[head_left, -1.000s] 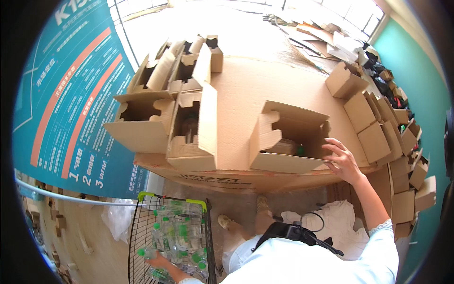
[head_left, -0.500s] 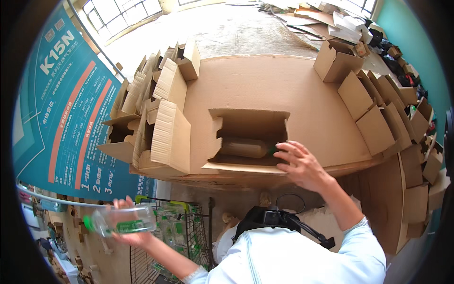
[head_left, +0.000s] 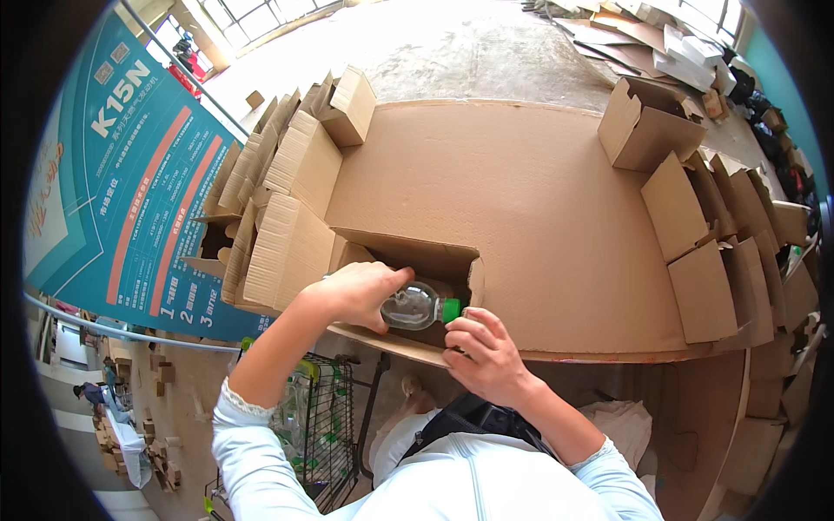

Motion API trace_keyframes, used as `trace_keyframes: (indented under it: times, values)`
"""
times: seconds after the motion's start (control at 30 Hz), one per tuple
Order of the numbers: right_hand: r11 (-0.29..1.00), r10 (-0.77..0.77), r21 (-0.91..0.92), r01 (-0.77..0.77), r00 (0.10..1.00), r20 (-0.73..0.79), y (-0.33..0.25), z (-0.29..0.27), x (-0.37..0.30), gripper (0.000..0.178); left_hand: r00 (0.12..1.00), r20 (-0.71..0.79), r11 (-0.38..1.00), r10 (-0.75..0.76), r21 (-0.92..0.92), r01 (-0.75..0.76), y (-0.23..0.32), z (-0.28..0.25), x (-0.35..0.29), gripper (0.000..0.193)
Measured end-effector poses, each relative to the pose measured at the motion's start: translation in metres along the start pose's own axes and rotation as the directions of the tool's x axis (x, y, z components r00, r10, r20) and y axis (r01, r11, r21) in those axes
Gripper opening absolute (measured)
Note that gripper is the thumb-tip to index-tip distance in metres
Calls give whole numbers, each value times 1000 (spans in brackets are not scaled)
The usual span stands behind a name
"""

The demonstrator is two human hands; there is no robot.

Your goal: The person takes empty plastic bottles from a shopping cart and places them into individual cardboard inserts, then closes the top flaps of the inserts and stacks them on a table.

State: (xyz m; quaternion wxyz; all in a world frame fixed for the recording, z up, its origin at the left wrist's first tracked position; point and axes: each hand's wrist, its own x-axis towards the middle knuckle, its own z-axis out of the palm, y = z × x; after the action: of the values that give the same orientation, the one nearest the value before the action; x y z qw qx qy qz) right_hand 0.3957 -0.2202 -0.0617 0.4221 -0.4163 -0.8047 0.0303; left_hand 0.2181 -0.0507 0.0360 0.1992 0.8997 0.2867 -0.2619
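A clear plastic bottle with a green cap (head_left: 412, 306) lies sideways at the mouth of an open brown cardboard box (head_left: 397, 242). My left hand (head_left: 358, 291) curls around the bottle's body, thumb and fingers on opposite sides. At the cap end, my right hand (head_left: 483, 352) has its bent fingers against the cap and the box's right edge. The box stands at the near edge of the cardboard-covered table (head_left: 556, 234). The bottle and my hands hide most of its inside.
Open cardboard boxes (head_left: 291, 247) line the table's left side, with more boxes (head_left: 686, 252) along the right. Below the table, on the left, stands a wire cart (head_left: 326, 434) holding several clear bottles. A blue banner (head_left: 143, 200) rises at the left.
My left hand has brought the bottle from beside the cart to the box. The box sits further left on the table. My right hand has moved left to the cap.
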Motion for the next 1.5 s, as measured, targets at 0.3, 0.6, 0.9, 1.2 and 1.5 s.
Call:
trace_keyframes:
  times: [0.3,0.6,0.9,1.2,1.5]
  values:
    - [997,-11,75,7,999,49,6,5,0,7,878,475,934,63,283,-220,6,68,104,79]
    - [995,77,59,-81,995,59,3,4,2,4,913,318,965,254,-23,-260,-29,70,94,76]
    - [989,135,58,-137,990,40,-5,3,4,6,789,37,759,613,-306,-575,-80,135,112,86]
    - [993,118,14,-118,992,44,-6,10,-2,10,942,229,915,247,263,-304,-23,85,57,27]
    - [894,437,196,-403,881,-183,-15,7,-7,54,711,-692,893,-124,-390,-223,-56,52,-79,53]
